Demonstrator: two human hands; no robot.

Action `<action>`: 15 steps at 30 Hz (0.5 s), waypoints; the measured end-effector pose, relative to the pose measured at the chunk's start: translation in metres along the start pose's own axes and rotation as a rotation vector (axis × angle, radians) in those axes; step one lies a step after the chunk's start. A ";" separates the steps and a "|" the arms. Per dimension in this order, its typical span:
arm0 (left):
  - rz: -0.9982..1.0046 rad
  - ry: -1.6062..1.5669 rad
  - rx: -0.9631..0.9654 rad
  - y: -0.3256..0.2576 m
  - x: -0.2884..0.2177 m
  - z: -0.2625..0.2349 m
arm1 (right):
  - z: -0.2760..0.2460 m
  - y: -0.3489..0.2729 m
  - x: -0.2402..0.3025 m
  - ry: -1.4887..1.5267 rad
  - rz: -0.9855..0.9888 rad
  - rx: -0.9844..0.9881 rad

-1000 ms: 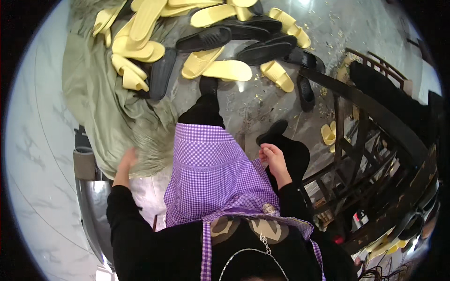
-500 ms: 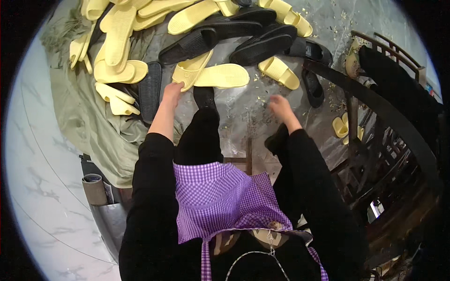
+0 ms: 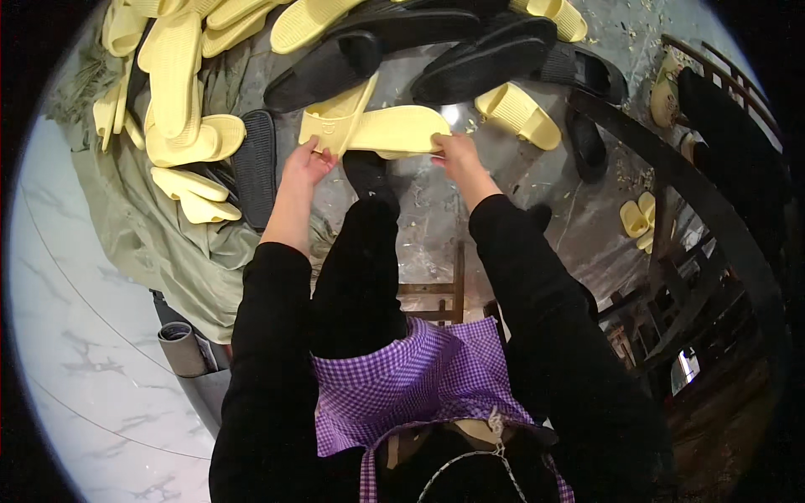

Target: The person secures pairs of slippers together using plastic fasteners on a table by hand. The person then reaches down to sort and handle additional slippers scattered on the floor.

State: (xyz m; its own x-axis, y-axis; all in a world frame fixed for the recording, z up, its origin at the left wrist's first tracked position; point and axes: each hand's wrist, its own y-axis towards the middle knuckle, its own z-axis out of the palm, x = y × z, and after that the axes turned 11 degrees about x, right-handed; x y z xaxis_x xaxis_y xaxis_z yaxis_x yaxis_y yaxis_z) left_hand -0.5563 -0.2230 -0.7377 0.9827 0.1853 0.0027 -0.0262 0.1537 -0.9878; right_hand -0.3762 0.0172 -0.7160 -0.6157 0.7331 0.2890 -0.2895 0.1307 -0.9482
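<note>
Left hand [image 3: 310,163], between 10 and 11 o'clock: nearly closed, gripping edge of strapped yellow slipper [image 3: 340,111] at 11. Right hand [image 3: 457,157], 1 o'clock: thumb and fingers pinch right end of flat yellow slipper [image 3: 398,130] at 12. Both slippers touch. Black slipper [image 3: 254,168] at 10, green cloth [image 3: 151,235] at 9.

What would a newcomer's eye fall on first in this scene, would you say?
Probably the pale yellow slippers, heaped at upper left partly on a grey-green cloth, with black slippers mostly to their right. Near the upper middle, the left fingers hold a strapped yellow slipper by its near edge, and the right fingers hold another yellow slipper by its right end. The purple checked apron stands out at lower centre.
</note>
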 end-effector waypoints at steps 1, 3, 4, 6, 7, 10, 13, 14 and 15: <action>-0.012 -0.009 0.017 0.001 0.000 -0.003 | 0.003 -0.006 -0.001 0.002 -0.002 -0.005; 0.005 0.007 0.018 -0.010 -0.002 -0.016 | 0.008 -0.028 -0.005 0.036 -0.008 0.018; 0.013 0.022 0.020 -0.017 0.002 -0.017 | -0.002 -0.041 -0.008 0.052 -0.016 0.013; 0.060 0.112 0.010 -0.041 0.009 -0.020 | -0.021 -0.073 -0.012 0.075 -0.071 -0.034; 0.084 0.160 -0.001 -0.056 0.012 -0.022 | -0.028 -0.090 -0.015 0.098 -0.110 -0.053; 0.171 0.320 0.008 -0.102 0.015 -0.033 | -0.053 -0.142 -0.020 0.275 -0.157 -0.090; 0.303 0.476 0.033 -0.152 0.023 -0.030 | -0.078 -0.194 -0.026 0.488 -0.154 -0.104; 0.374 0.524 0.046 -0.172 0.025 -0.026 | -0.085 -0.211 -0.028 0.615 -0.124 -0.107; 0.447 0.572 0.058 -0.192 0.027 -0.023 | -0.091 -0.227 -0.031 0.741 -0.094 -0.106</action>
State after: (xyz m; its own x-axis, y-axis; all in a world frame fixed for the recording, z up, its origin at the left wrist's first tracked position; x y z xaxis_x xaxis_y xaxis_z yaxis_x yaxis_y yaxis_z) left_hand -0.5202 -0.2696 -0.5519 0.8179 -0.2914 -0.4962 -0.4413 0.2357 -0.8658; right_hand -0.2248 0.0258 -0.5212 0.0729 0.9679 0.2407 -0.2211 0.2510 -0.9424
